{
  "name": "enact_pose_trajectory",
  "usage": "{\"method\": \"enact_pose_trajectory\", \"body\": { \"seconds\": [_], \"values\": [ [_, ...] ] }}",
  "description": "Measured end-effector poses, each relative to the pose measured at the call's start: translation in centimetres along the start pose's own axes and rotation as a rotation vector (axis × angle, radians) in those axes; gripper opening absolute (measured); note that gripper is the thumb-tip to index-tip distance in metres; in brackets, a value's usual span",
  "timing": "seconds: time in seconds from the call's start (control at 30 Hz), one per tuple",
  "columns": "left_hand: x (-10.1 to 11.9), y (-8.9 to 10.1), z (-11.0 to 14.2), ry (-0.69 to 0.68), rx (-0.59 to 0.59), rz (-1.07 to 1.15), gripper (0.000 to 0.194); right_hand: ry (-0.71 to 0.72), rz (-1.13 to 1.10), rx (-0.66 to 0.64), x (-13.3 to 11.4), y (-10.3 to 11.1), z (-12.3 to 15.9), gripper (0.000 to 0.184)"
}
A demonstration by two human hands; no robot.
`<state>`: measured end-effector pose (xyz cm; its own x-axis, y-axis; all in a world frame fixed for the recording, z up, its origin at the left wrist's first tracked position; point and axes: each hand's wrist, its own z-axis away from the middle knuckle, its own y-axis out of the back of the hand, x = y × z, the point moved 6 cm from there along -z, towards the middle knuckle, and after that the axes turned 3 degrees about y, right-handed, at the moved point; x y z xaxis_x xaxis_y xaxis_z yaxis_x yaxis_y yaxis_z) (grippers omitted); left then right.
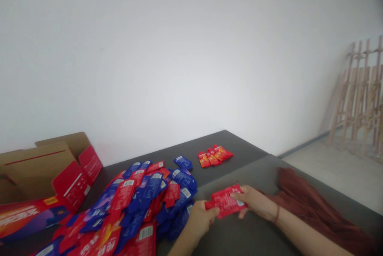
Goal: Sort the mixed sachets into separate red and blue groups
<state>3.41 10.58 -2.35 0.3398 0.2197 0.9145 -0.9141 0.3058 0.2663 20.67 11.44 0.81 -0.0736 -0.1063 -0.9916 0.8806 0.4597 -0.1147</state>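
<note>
While a heap of red and blue packets (134,200) covers the counter (251,176) beside an open cardboard box (38,176), two hands grip a red packet (226,201) above the counter's near edge. Fingers of the left hand (199,220) pinch its narrow end; those of the right hand (254,200) clasp the wide end. Orange-and-red packets (214,156) lie overlapping near the counter's far corner, and brown cloth (311,204) drapes along the right edge.

Both hands (226,206) hold a red packet (228,201), apparently just one, beside the mixed pile (131,204).
</note>
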Motion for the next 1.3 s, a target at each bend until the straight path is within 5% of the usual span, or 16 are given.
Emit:
{"method": "enact_pose_trajectory", "body": {
  "seconds": [0.2,0.43,0.63,0.77,0.97,1.3],
  "values": [
    [0.6,-0.5,0.6,-0.027,-0.154,0.018,0.046,-0.058,-0.018,-0.033,0.4,0.4,0.1,0.044],
    [-0.2,-0.9,-0.4,-0.075,0.002,0.078,0.042,-0.035,0.135,-0.089,-0.1,1.0,-0.4,0.054],
    [-0.7,-1.1,-0.9,-0.038,0.029,0.098,0.023,0.203,0.881,0.164,-6.4,7.7,-5.3,0.047],
    [0.0,-1.2,-0.5,-0.020,0.003,0.062,0.023,0.467,1.321,0.259,-9.1,8.6,-10.3,0.039],
    [0.4,-1.2,-0.4,0.000,0.026,-0.043,0.021,0.448,1.483,0.180,-5.7,7.1,-15.8,0.048],
    [0.6,-1.6,-0.4,-0.067,0.111,-0.148,0.008,0.275,1.510,0.117,-2.6,7.7,-16.6,0.059]
  ]
}}
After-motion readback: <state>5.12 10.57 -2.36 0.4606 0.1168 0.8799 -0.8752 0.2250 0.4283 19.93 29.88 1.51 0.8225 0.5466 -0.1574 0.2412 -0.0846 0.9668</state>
